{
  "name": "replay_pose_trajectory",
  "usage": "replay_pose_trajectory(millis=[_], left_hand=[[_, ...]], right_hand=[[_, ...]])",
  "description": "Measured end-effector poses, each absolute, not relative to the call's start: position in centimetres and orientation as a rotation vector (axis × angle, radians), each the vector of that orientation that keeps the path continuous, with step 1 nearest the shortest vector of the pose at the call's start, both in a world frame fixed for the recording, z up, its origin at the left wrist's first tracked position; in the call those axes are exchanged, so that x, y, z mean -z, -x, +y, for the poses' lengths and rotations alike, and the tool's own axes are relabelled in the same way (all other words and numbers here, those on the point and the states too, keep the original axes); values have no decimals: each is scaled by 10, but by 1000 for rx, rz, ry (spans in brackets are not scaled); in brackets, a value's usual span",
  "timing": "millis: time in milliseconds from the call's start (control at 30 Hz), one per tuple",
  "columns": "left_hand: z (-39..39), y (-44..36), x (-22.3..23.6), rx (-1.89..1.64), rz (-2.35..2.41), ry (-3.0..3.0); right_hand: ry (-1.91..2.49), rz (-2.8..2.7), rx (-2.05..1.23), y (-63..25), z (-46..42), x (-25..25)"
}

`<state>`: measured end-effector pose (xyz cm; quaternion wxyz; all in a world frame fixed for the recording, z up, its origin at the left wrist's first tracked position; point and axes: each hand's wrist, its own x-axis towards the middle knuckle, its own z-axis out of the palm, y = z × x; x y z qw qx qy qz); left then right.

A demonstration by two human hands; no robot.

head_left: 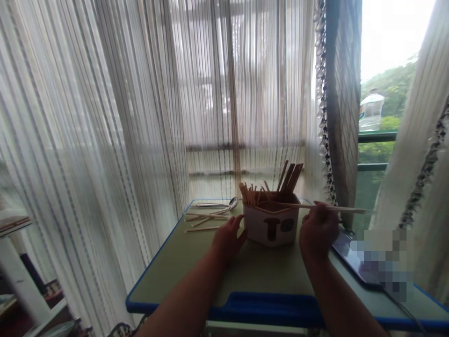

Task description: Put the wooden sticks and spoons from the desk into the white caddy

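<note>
A white and brown utensil holder (269, 227) stands upright on the table. Many light chopsticks (249, 194) lean in its left part, and several darker chopsticks (290, 178) rise at its back right. My left hand (228, 238) is beside the holder's left wall with fingers apart; whether the fingertips touch it I cannot tell. My right hand (320, 230) is closed around light wooden chopsticks (352, 210), held almost level with their left ends over the holder's rim. Their exact number is unclear. Left of the holder lie several loose chopsticks (203, 229) and a slotted metal spoon (233, 203).
The green table (175, 271) has a blue edge. A dark flat device like a tablet or phone (358, 262), partly blurred out, lies to the right with a cable (403, 306). Sheer striped curtains (147, 117) hang close behind the table, in front of a window.
</note>
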<state>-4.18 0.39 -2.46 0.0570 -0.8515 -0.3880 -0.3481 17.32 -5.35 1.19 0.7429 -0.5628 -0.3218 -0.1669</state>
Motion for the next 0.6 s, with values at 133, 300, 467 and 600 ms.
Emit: replay_pose_trajectory(millis=[133, 300, 467, 600], left_hand=[[9, 43, 29, 1040, -1230, 2589], [12, 44, 31, 999, -1229, 2587], [9, 46, 30, 1044, -1264, 2598], [7, 50, 27, 1066, -1323, 2597]], right_hand=[[1283, -773, 379, -177, -49, -15], [1394, -1051, 521, -195, -49, -43], [1547, -1427, 801, -189, -50, -84], [1742, -1626, 663, -172, -41, -89]])
